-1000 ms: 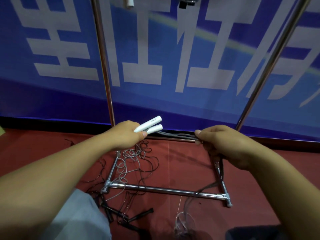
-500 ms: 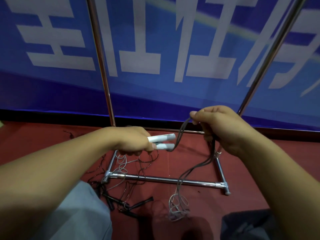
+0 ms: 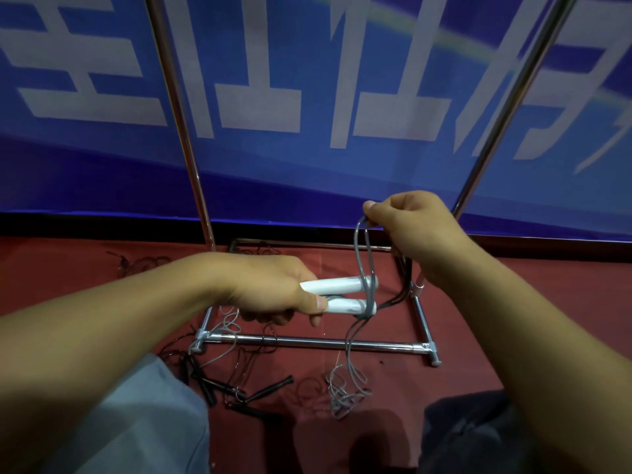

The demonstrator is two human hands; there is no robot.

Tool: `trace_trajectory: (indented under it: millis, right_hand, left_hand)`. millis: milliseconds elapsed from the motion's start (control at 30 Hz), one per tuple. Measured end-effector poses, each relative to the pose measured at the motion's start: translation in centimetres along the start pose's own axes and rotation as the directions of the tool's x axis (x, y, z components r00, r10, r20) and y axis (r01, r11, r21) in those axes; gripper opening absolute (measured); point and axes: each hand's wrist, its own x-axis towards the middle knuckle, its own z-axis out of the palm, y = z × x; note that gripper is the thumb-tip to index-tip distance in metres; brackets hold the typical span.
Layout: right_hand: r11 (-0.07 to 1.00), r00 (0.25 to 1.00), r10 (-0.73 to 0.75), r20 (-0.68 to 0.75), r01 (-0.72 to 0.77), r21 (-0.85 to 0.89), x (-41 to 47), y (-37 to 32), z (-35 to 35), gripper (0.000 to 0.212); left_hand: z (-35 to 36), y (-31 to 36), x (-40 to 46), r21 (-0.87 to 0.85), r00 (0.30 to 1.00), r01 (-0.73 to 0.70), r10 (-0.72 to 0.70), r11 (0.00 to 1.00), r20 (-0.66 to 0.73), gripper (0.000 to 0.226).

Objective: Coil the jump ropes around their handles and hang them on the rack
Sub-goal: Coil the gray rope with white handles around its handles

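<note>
Head view showed the left hand (image 3: 273, 292) gripping the two white handles (image 3: 338, 295) side by side, fingers curled round their near ends. The right hand (image 3: 410, 230), raised higher, pinched a loop of the grey rope (image 3: 362, 254) between thumb and fingers; the loop ran down around the handles' far tips. The rope's slack trailed to a tangle on the red floor (image 3: 513, 302). The chrome rack (image 3: 325, 343) stood just beyond, before a blue banner (image 3: 307, 165). Black jump ropes (image 3: 239, 391) lay by the rack's base.
</note>
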Motion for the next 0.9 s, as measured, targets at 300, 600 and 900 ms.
trace_trajectory:
  millis: [300,600,900]
  right_hand:
    - [0.893,0.976,-0.213,-0.042,0.177,-0.415,0.4,0.7,0.2,0.047]
    - [0.895,0.981,-0.193,0.026,0.187,-0.404,1.0,1.6,1.0,0.047]
    - [0.879,0.950,-0.254,0.180,0.305,-0.367,1.1,2.1,2.1,0.040]
  left_hand:
    - [0.4,0.5,-0.9,0.237,0.964,-0.203,0.236,0.950,-0.121,0.026]
    - [0.5,0.5,-1.4,0.319,0.929,-0.286,0.342,0.904,-0.137,0.027]
    - [1.5,0.9,-1.4,0.282,0.924,-0.333,0.371,0.900,-0.092,0.033]
